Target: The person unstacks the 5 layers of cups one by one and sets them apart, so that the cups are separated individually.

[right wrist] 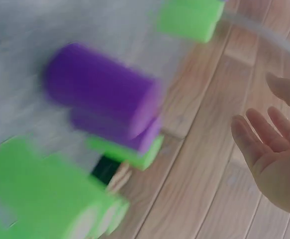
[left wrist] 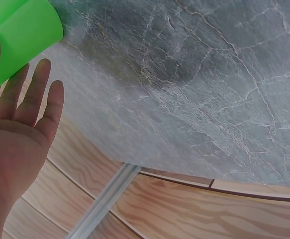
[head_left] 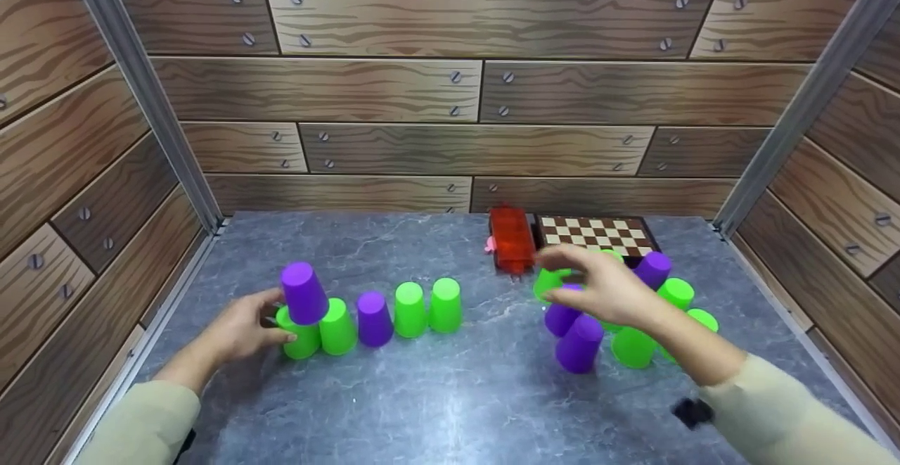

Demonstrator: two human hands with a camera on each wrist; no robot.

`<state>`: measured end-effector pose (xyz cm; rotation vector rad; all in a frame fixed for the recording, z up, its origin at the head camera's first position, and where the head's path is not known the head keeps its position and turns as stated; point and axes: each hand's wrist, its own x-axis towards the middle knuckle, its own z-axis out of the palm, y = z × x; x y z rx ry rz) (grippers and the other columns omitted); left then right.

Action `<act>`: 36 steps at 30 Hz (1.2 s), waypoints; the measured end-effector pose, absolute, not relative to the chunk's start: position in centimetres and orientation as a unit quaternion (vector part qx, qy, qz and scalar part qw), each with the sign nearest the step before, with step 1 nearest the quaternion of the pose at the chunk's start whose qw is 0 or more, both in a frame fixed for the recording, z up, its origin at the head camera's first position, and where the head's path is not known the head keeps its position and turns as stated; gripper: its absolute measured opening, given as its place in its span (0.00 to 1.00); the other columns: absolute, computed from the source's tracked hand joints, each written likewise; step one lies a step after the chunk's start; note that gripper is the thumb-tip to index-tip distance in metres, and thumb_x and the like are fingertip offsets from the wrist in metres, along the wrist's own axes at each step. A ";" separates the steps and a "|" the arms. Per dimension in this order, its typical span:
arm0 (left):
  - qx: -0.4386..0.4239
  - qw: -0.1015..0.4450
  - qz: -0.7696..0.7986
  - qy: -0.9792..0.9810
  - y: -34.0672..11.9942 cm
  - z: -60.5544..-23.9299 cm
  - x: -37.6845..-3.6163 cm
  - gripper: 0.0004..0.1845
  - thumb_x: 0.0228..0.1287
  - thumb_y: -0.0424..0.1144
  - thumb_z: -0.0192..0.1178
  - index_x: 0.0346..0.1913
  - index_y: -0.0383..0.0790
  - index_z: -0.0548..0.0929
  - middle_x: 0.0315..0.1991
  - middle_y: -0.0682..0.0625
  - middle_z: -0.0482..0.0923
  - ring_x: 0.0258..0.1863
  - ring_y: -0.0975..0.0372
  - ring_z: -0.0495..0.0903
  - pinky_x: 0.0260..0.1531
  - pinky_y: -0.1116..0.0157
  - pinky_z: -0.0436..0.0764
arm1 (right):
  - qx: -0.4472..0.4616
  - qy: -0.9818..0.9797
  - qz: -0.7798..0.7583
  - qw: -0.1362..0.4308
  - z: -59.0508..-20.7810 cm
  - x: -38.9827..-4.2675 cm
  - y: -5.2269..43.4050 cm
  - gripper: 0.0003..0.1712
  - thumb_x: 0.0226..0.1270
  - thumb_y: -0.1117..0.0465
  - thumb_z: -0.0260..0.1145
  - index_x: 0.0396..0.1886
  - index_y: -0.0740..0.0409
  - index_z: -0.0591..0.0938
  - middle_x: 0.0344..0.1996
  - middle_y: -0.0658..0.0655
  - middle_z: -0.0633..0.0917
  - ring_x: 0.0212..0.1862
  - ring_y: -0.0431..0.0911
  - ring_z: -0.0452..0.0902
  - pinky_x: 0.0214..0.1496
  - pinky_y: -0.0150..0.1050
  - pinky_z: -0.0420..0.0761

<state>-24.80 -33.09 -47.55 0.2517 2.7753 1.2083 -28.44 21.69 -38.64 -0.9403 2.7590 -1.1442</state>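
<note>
From my head view, my left hand rests against the green cup at the left end of a row of upturned cups, a purple cup tilted on top of it. My right hand hovers, fingers spread, over a cluster of cups near the chessboard and a red box.

At my left wrist, my fingers lie straight beside the green cup, gripping nothing.

At my right wrist, the blurred view shows my palm open and empty, cups just beside it.
</note>
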 end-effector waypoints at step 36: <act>0.083 0.051 0.394 0.914 -33.2 -47.7 -25.2 0.31 0.59 0.33 0.79 0.65 0.35 0.81 0.50 0.42 0.87 0.52 0.46 0.86 0.54 0.47 0.87 | -0.328 0.839 -0.430 0.053 -41.7 -30.0 -11.4 0.29 0.67 0.57 0.80 0.66 0.47 0.84 0.55 0.46 0.88 0.54 0.38 0.83 0.54 0.29 0.82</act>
